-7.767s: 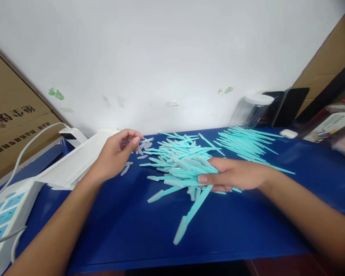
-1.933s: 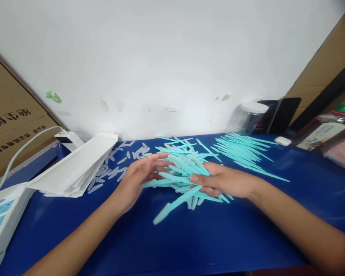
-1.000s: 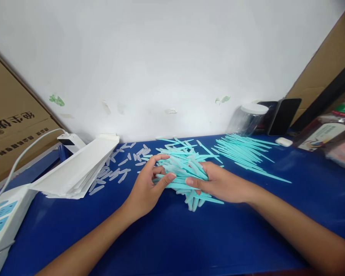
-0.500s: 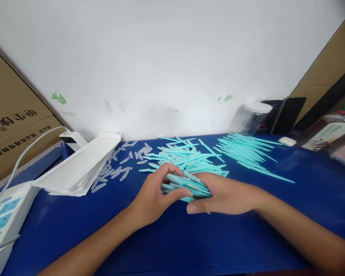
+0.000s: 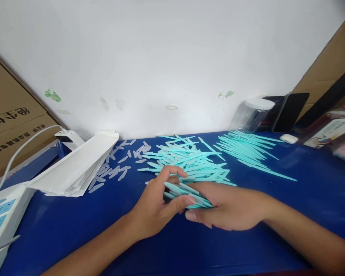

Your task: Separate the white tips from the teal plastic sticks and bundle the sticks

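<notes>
Between my two hands is a bundle of thin turquoise sticks [image 5: 176, 188] with paler, pointed ends facing left. My left hand [image 5: 158, 207] curls round the pale ends, its thumb across the front and its index finger over the top. Wrapped round the other end of the bundle is my right hand [image 5: 232, 205], thumb toward the left; its fingers hide much of the sticks. Just beyond the hands lies a loose heap of the same turquoise sticks [image 5: 189, 157], pointing many ways. A neater fan of turquoise sticks [image 5: 244, 149] lies to its right.
Small translucent pieces [image 5: 112, 170] are scattered left of the heap, beside a stack of white paper sleeves [image 5: 77, 165]. A power strip [image 5: 5, 214] lies at the left edge. A clear jar [image 5: 251, 115], a phone [image 5: 291, 111], a white case [image 5: 288, 138] and a bottle [image 5: 330, 128] stand at right.
Both hands have come slightly nearer to me with the bundle, showing more of the heap behind. The left index finger has lifted and bent above the sticks.
</notes>
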### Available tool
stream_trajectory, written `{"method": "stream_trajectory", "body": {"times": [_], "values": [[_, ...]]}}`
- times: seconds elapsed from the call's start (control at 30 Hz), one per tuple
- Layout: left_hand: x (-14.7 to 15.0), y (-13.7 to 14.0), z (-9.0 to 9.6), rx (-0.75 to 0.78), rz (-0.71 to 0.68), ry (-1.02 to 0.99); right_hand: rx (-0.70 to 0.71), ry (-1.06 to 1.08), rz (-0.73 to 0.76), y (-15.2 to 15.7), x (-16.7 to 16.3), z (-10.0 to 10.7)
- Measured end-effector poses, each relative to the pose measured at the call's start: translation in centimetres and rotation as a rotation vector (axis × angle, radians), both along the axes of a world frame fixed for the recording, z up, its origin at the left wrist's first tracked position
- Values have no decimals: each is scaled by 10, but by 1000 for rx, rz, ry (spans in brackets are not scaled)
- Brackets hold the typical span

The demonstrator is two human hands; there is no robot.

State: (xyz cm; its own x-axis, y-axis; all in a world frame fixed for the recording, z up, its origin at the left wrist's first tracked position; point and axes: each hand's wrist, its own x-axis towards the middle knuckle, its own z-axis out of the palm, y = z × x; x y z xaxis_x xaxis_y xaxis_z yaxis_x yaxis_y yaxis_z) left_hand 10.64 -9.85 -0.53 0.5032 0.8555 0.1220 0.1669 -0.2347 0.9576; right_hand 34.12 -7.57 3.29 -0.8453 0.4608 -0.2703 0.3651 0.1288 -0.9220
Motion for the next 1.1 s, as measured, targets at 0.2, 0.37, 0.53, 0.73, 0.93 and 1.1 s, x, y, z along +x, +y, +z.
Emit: {"method": "stream_trajectory", "body": {"times": [0.2,0.37,0.53,0.73,0.93,1.1], "values": [[1,1,-1,131,37,4,163,92,-18,2,-3,1],[3,-6,-4,233,-32,-24,173,59,-42,-3,-8,0],[9,-12,-11,390,35,-94,208,184,-8,-10,-13,0],[-7,15,-10,821,343,-62,386,63,-127,10,-2,13],[-65,71,1,849,700,408,870,-468,-216,76,-6,35],[-79,84,0,809,711,492,905,-564,-149,102,-25,23]]}}
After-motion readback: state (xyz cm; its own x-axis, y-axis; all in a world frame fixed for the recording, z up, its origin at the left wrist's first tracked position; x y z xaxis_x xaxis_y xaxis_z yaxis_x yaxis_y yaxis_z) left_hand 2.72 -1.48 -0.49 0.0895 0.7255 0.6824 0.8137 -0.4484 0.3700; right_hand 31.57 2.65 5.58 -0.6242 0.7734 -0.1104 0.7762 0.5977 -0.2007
